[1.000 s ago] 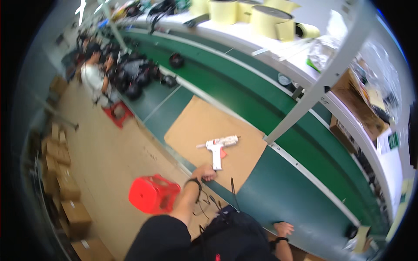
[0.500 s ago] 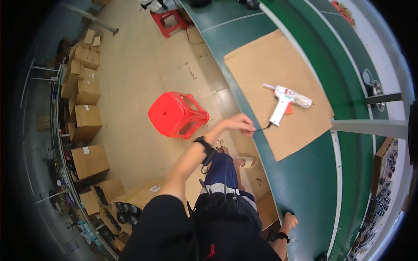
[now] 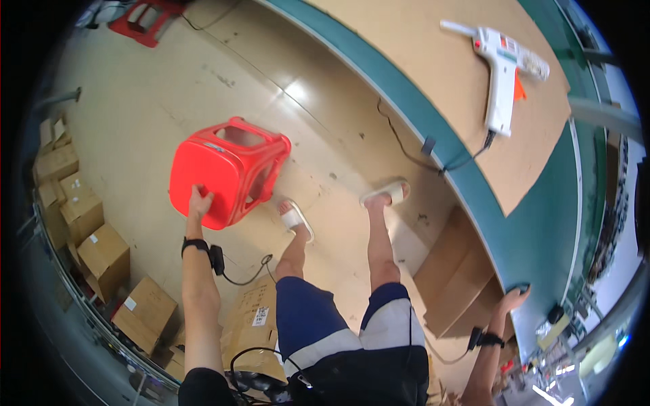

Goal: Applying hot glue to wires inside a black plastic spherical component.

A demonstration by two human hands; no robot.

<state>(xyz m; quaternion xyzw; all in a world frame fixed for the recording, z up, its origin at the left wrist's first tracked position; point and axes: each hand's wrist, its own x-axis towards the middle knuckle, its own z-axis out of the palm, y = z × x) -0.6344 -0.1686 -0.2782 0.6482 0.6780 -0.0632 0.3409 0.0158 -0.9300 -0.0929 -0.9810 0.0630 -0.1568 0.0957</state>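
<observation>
A red plastic stool (image 3: 203,172) stands on the floor to the left. My left hand (image 3: 198,203) is at the middle of its seat, fingers bent down at the centre, where the fingertips are partly hidden. At the right, my right hand (image 3: 512,299) lies curled at the edge of the green worktable (image 3: 525,254). A small dark thing shows at its fingers, too little of it to name. A white glue gun (image 3: 501,88) with an orange trigger lies on a cardboard sheet (image 3: 433,61). Its black cord (image 3: 467,162) runs over the table edge, apart from both hands.
Cardboard boxes (image 3: 101,257) line the left side. An open carton (image 3: 457,277) sits under the table near my right arm, and another box (image 3: 254,318) is by my left leg. A second red stool (image 3: 145,24) is at the far left. Cables hang from both wrist straps.
My left hand has let go of the glue gun's cord and moved left and down to the stool's seat. My right hand stays at the table edge. The view has shifted.
</observation>
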